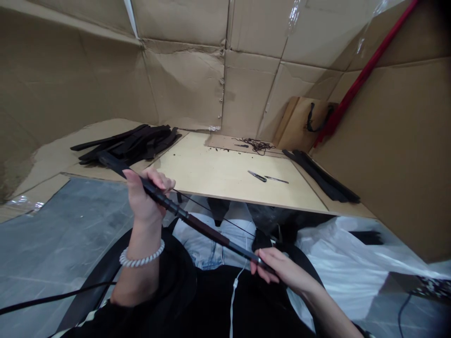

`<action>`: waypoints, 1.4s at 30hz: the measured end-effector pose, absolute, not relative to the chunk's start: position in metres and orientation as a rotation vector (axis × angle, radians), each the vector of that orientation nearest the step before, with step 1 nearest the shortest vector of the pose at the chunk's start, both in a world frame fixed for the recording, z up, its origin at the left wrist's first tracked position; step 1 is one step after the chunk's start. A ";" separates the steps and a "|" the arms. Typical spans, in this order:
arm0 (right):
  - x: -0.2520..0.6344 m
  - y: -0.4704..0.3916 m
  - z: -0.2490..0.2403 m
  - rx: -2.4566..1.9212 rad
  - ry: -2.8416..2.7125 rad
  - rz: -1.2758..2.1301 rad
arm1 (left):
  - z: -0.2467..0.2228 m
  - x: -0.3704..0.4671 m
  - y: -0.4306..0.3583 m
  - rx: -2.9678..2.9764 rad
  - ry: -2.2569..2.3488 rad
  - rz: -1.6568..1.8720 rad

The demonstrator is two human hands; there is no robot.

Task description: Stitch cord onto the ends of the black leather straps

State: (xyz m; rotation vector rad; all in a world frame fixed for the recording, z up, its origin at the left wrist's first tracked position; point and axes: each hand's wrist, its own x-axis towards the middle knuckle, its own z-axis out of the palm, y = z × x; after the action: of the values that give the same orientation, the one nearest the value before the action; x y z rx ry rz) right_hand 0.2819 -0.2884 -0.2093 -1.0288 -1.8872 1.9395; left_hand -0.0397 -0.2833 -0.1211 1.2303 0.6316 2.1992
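Note:
A long, narrow dark strip point(207, 230) slants across in front of my body, its left end higher than its right. My left hand point(146, 195) is closed around its upper part, with the thumb lying along it. Just right of that hand, a few raised bands or turns show on the strip. My right hand point(269, 265) grips the lower end between thumb and fingers. A thin dark cord point(207, 208) stretches from my left hand down toward my right; its far end is hidden.
A pile of dark strips point(141, 141) lies at the table's left, more strips point(320, 176) at its right. Thread snips point(257, 176) and a slim pointed tool point(276, 179) rest on the pale board point(211, 169). Behind are tangled cords point(259, 145) and a paper bag point(299, 122). Cardboard walls surround the table.

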 end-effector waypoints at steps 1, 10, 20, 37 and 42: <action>0.282 -0.288 -0.209 -1.052 -1.832 1.841 | -0.122 -0.041 -0.282 1.232 0.653 2.195; 0.283 -0.287 -0.217 -1.067 -1.817 1.455 | -0.130 -0.042 -0.277 1.050 0.818 2.280; 0.287 -0.284 -0.207 -1.031 -1.980 1.225 | -0.128 -0.048 -0.278 1.213 0.766 2.032; 0.290 -0.280 -0.225 -1.130 -1.929 0.669 | -0.139 -0.056 -0.267 1.060 1.095 2.197; 0.284 -0.284 -0.225 -1.136 -1.932 0.902 | -0.136 -0.052 -0.272 1.077 1.030 2.264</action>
State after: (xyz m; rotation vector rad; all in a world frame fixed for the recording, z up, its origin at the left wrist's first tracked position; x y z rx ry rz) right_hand 0.2838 -0.2840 -0.2248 -1.1358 -1.9316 0.9018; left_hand -0.0516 -0.2722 -0.1360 1.0772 1.0300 2.2643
